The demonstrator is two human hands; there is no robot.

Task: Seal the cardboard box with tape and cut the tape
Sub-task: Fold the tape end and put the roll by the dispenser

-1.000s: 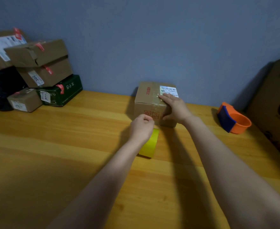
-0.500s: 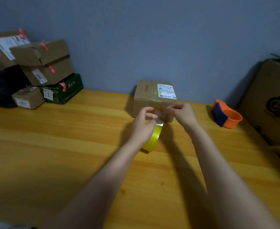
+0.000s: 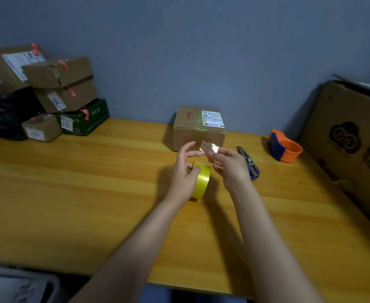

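Head view: wooden table [image 3: 92, 193], stacked parcels [image 3: 55, 90] far left, orange tape dispenser [image 3: 285, 148] and large carton [image 3: 354, 145] right, utility knife [image 3: 250, 164] partly hidden behind right hand [image 3: 230, 166]. Small brown cardboard box [image 3: 198, 127] with white label, against wall, just beyond both hands. Left hand [image 3: 185, 171] gripping yellow tape roll [image 3: 201, 181]; right fingers pinching clear tape strip [image 3: 208, 147], held apart from box.

Table [image 3: 92, 193]: wood, smooth, satin sheen. Box [image 3: 198, 130]: matt cardboard, paper label, glossy clear tape strips. Roll [image 3: 201, 182]: glossy yellow tape. Strip [image 3: 208, 147]: clear, shiny film. Dispenser [image 3: 285, 147]: smooth orange plastic. Knife [image 3: 248, 160]: metal blade section.
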